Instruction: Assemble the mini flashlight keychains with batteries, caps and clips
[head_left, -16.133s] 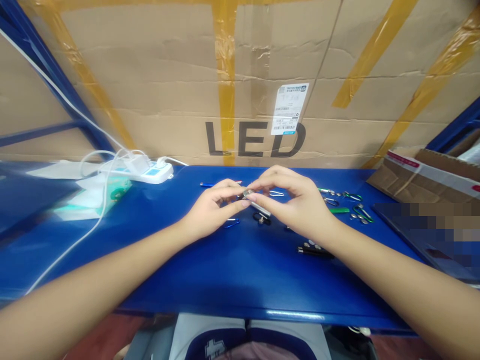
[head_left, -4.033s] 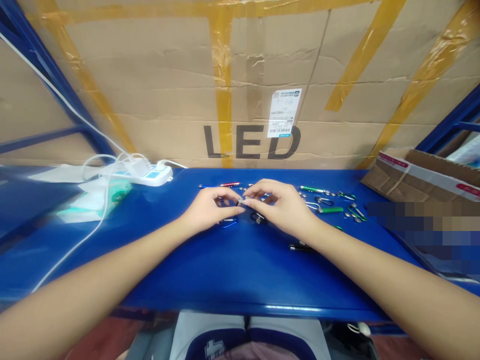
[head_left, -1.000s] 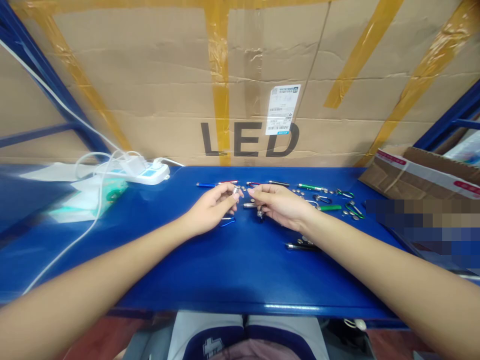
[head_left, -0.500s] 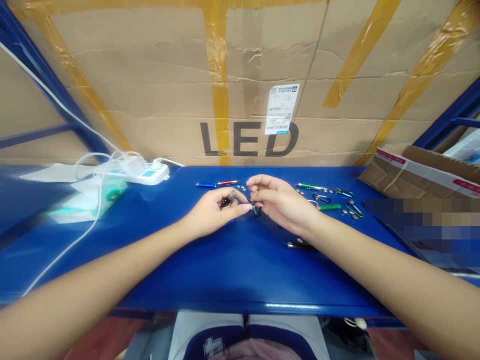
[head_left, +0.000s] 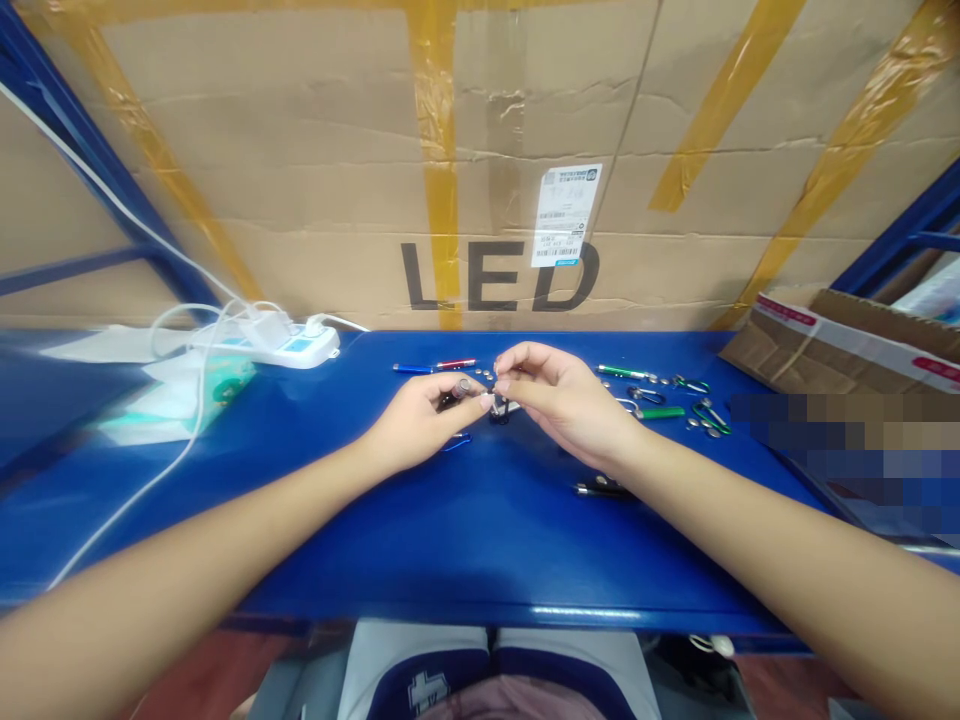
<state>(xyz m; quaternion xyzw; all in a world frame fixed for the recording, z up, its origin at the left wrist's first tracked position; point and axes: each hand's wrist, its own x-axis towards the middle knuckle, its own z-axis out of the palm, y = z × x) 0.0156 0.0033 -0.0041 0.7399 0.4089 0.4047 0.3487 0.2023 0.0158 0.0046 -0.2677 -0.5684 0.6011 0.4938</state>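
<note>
My left hand [head_left: 416, 425] is closed around a dark penlight [head_left: 464, 387], a slim tube whose round silvery end sticks up past the fingers. Thumb and fingers of my right hand [head_left: 562, 405] pinch a small dark carabiner clip [head_left: 500, 412], which hangs between the two hands. The fingertips of both hands almost meet there, and how the clip joins the penlight is hidden. Below my left fingers a blue carabiner [head_left: 457, 441] lies on the table. Several button cells [head_left: 487, 375] lie just behind the hands.
On the blue table [head_left: 450, 540] lie blue [head_left: 412, 369], red [head_left: 456, 364] and green penlights [head_left: 621, 371], and a green carabiner [head_left: 709, 417]. A black tube [head_left: 596, 490] sits by my right wrist. A power strip [head_left: 300, 348] with cables stands left, an open carton [head_left: 840, 340] right.
Both hands have shifted slightly left, and the dark clip has moved left with them. More of the blue carabiner below my left hand now shows.
</note>
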